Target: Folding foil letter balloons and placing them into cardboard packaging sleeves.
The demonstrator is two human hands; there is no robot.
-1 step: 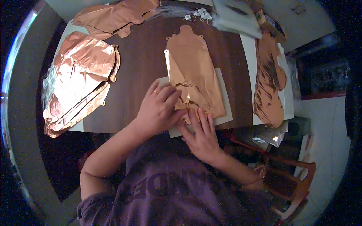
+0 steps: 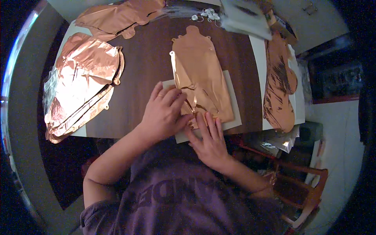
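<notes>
- Copper-coloured foil piece (image 2: 197, 58), long and flat, with a rounded knob at the far end and small tabs along the edges; mostly smooth in the upper half, buckled and sharply creased in the lower half, with bright glints along the folds.
- Position: middle of the dark brown, wood-grained tabletop (image 2: 145, 58), lower part overlying a pale, flat, straight-edged sheet (image 2: 232, 94) set slightly askew.
- Left hand (image 2: 166, 111): back uppermost, elbow bent outward, forearm rising from the lower left; fingers bent and partly parted over the lower left of the foil, thumb directed toward the opposite hand; thin ring (image 2: 161, 95) on one finger. Fingertips partly hidden; impossible to tell between a pinch and a light touch.
- Right hand (image 2: 211, 145): forearm from the lower right, fingers nearly straight and slightly spread, laid flat on the near end of the foil in open contact; thumb close beside the left hand.
- At left, a mirror-bright, wrinkled foil stack (image 2: 82, 82) with curved outlines; beyond, a duller foil pile (image 2: 117, 17).
- At right, narrow foil layers (image 2: 280, 86) with dark streaked reflections and lobed edges.
- Near the far edge, a tangle of white cords (image 2: 210, 15).
</notes>
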